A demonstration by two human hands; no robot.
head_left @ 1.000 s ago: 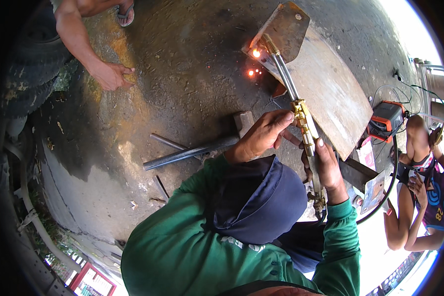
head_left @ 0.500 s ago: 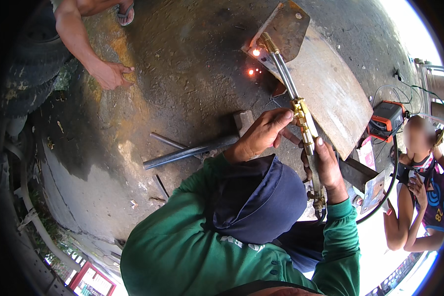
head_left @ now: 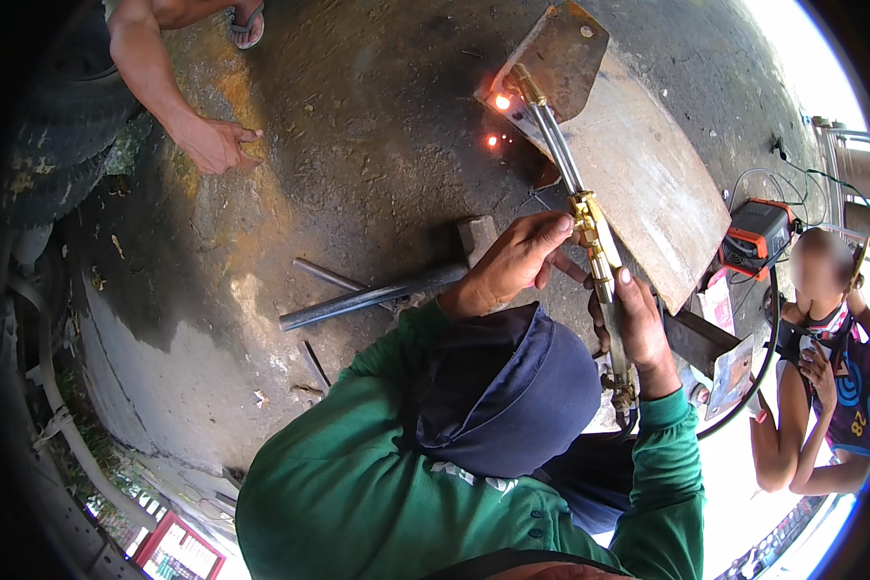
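Observation:
My right hand (head_left: 640, 324) is wrapped round the handle of a gas cutting torch (head_left: 599, 246), its thumb along the side. Farther up, my left hand (head_left: 522, 261) grips the torch by its brass fitting with thumb and curled fingers, some hidden beneath. Two long tubes run from there to the brass torch head, which is over the corner of a large flat steel plate (head_left: 648, 174). A rusty angled steel piece (head_left: 570, 63) lies on that plate beside the head. An orange glow (head_left: 503, 101) shows by the nozzle, with a smaller bright spot below.
Left of my hands lie a dark metal pipe (head_left: 367, 298) and a steel block (head_left: 478, 239). An orange-and-black machine (head_left: 756, 237) with cables stands right of the plate. Another person's hand (head_left: 220, 145) is at upper left; a seated person (head_left: 831, 387) is at right. A tyre (head_left: 68, 126) stands far left.
Both hands and the torch stay nearly in place. The small sparks below the nozzle have changed slightly.

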